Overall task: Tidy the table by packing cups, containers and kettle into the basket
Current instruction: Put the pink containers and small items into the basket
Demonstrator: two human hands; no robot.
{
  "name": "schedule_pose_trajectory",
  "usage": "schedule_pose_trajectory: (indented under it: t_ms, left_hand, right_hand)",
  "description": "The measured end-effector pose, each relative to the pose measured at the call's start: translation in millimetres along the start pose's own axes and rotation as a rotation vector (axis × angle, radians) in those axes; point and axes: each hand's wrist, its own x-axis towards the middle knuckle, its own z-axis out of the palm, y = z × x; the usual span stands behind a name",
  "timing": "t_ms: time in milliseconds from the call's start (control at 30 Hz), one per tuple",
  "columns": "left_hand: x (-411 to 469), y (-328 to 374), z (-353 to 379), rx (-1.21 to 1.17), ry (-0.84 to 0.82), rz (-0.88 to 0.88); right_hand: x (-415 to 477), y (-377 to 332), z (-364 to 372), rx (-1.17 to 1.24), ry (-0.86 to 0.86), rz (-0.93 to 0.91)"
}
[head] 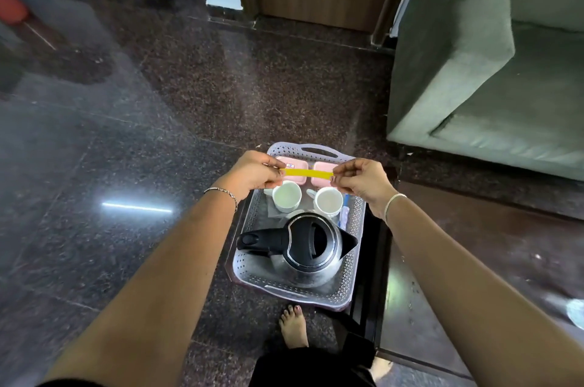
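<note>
A pale perforated basket [354,263] stands below me on a small dark stand. Inside it sit a steel kettle with a black lid and handle [303,247], two white cups [287,195] [328,201] and two pink containers [295,163] [323,169] at its far end. Above the far end, my left hand [252,172] and my right hand [363,179] each pinch one end of a thin yellow sachet [306,173], held level between them.
A grey sofa [467,70] fills the right side. A dark glossy table [493,260] lies to the right of the basket. My bare foot [293,326] stands on the polished granite floor. A red bin [11,4] is far left.
</note>
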Motion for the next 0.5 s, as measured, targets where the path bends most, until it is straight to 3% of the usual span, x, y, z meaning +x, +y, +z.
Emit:
schedule_pose_trajectory:
  t_ms: [233,500]
  left_hand:
    - [15,-32,-11,0.141,-0.027,0.028]
    - [28,-25,6,0.124,-0.036,0.041]
  right_hand:
    - [12,15,16,-0.197,-0.118,0.091]
    - [21,20,11,-0.286,-0.015,0.006]
